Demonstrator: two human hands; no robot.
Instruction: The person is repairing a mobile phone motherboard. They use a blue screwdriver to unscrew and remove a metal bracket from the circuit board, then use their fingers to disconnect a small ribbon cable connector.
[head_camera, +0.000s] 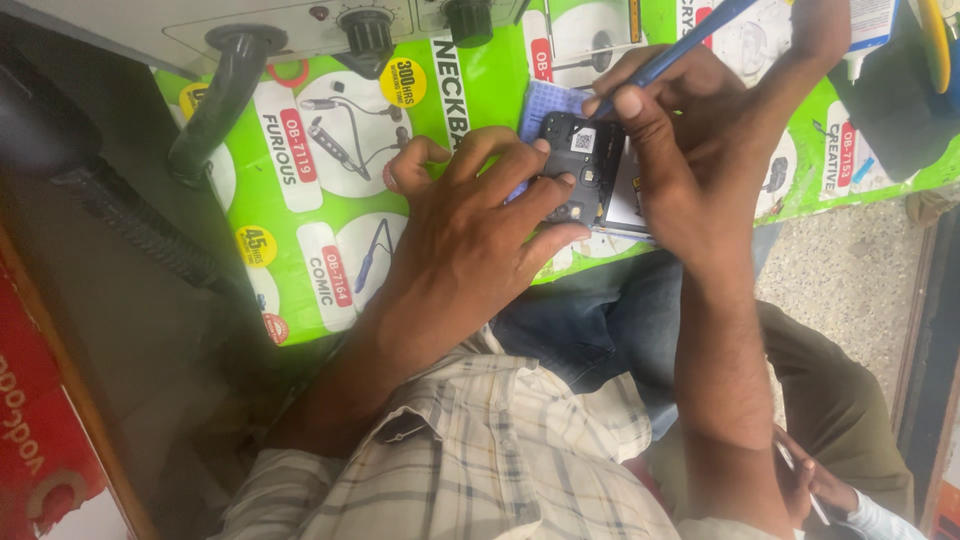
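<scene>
An opened phone (588, 170), its back off and its dark inner parts showing, lies on a bright green printed sheet (330, 220). My left hand (478, 215) presses flat on the phone's left side, fingers spread over it. My right hand (680, 150) grips a slim blue tool (690, 42) like a pen, with its tip down on the phone's upper part. A small blue cloth (550, 100) peeks out just behind the phone.
A grey machine with black knobs (370, 30) and a black ribbed hose (130, 220) stand at the back left. A red box (40, 440) is at the lower left. Another person's hand (815, 480) holds something thin at the lower right, over speckled floor (850, 280).
</scene>
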